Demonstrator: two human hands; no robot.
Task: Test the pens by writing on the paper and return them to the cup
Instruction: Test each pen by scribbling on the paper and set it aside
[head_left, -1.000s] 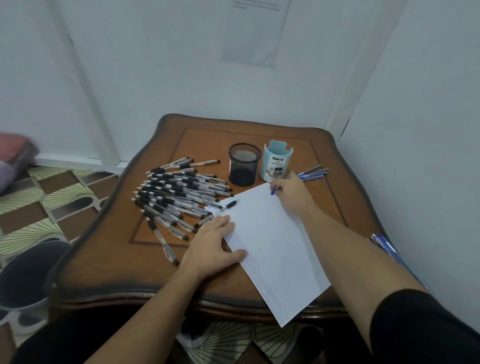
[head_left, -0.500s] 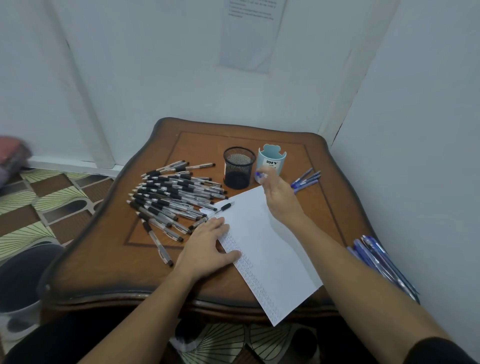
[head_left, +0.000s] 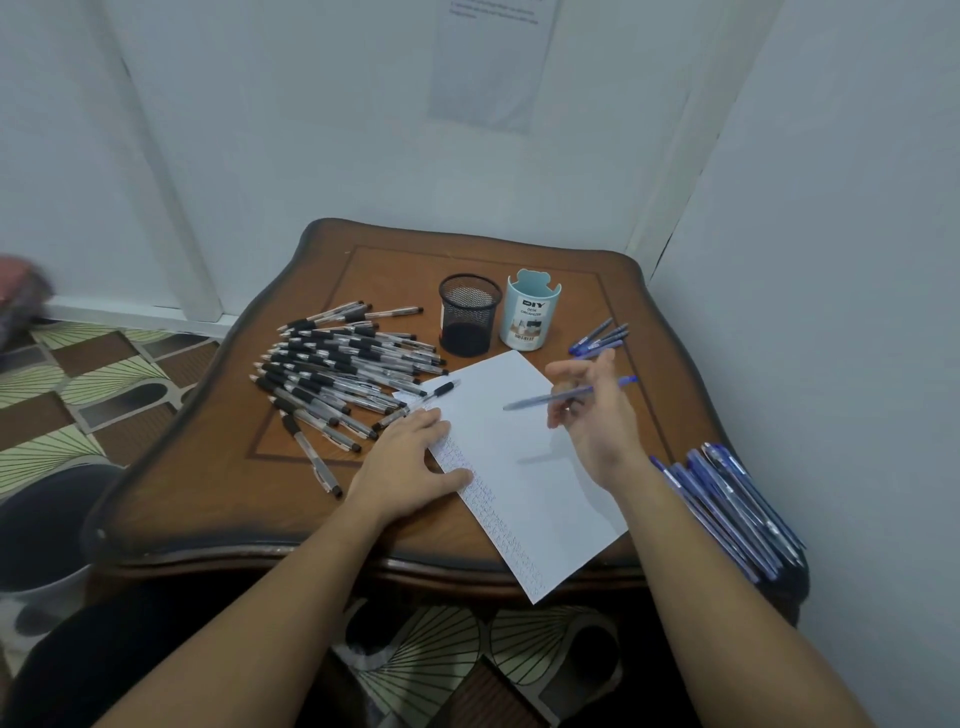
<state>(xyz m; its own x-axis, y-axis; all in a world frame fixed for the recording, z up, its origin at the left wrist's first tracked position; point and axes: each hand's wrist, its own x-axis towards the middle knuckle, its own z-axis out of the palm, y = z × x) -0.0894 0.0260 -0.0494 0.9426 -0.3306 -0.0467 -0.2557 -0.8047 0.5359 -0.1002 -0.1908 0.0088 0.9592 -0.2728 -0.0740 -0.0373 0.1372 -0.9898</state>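
A white sheet of paper (head_left: 524, 467) lies slanted on the wooden table (head_left: 218, 499), with small rows of writing along its left edge. My left hand (head_left: 410, 467) rests flat on that edge. My right hand (head_left: 597, 410) hovers above the sheet's right side and pinches a blue pen (head_left: 535, 401), which lies nearly level with its tip pointing left. Behind the paper stand a black mesh cup (head_left: 470, 314) and a light-blue cup (head_left: 531, 312) marked DIY. Several black-grip pens (head_left: 343, 369) are heaped left of the paper.
A few blue pens (head_left: 600, 339) lie on the table right of the light-blue cup. Several more blue pens (head_left: 727, 509) are piled at the table's right edge. White walls close in behind and to the right. A dark bucket (head_left: 47, 525) stands on the patterned floor at left.
My right hand has pulled back from near the light-blue cup toward me and now holds a blue pen over the paper. My left hand stayed on the sheet.
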